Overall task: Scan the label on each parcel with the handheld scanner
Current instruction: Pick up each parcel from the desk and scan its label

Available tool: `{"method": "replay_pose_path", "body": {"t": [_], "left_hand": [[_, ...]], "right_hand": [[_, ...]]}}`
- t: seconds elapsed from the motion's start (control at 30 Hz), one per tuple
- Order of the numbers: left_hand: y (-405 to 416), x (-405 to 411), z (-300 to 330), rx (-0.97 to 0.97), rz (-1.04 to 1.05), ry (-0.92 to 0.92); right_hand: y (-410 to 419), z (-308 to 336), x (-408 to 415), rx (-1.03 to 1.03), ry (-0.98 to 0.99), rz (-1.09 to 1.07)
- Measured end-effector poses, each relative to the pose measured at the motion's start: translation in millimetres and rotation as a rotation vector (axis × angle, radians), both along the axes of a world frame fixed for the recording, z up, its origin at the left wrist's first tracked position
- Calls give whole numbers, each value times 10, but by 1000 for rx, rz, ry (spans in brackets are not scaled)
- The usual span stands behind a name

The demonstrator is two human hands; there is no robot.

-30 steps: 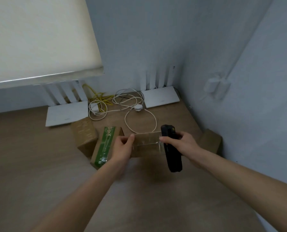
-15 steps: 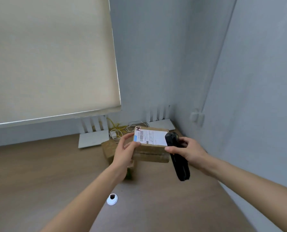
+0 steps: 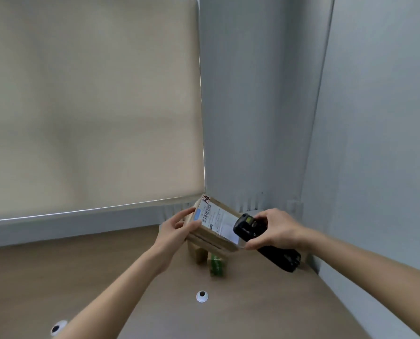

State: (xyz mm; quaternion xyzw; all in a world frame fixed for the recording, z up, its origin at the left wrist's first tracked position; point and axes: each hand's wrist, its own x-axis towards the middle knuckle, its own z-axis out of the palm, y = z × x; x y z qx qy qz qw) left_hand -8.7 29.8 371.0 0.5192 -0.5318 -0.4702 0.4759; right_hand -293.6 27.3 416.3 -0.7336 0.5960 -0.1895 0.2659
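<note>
A brown cardboard parcel (image 3: 207, 237) is held up above the desk, its top tilted toward me. Its white label (image 3: 214, 217) with a barcode faces up. My left hand (image 3: 177, 228) grips the parcel's left end. My right hand (image 3: 275, 228) holds a black handheld scanner (image 3: 265, 241), whose head lies over the right end of the label. Under the raised parcel, a plain brown box (image 3: 200, 255) and a box with green print (image 3: 216, 264) stand on the desk.
The wooden desk (image 3: 106, 270) sits in a corner, with grey walls behind and to the right. A beige roller blind (image 3: 89, 106) hangs at the back left. Two white cable grommets (image 3: 201, 296) (image 3: 57, 328) are set in the desk.
The parcel has been lifted from the desk and tilted, label up. The scanner has moved onto the label's right end. The camera has tipped upward, so the routers and cables are out of sight.
</note>
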Motion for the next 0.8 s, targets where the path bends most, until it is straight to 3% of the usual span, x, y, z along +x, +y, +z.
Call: {"method": "replay_pose_path", "body": {"t": [0.27, 0.8], "left_hand": [[421, 218, 341, -35, 81, -58], [798, 434, 324, -90, 160, -48]], "right_hand": [[297, 470, 248, -111, 404, 29], [599, 607, 513, -198, 497, 73]]}}
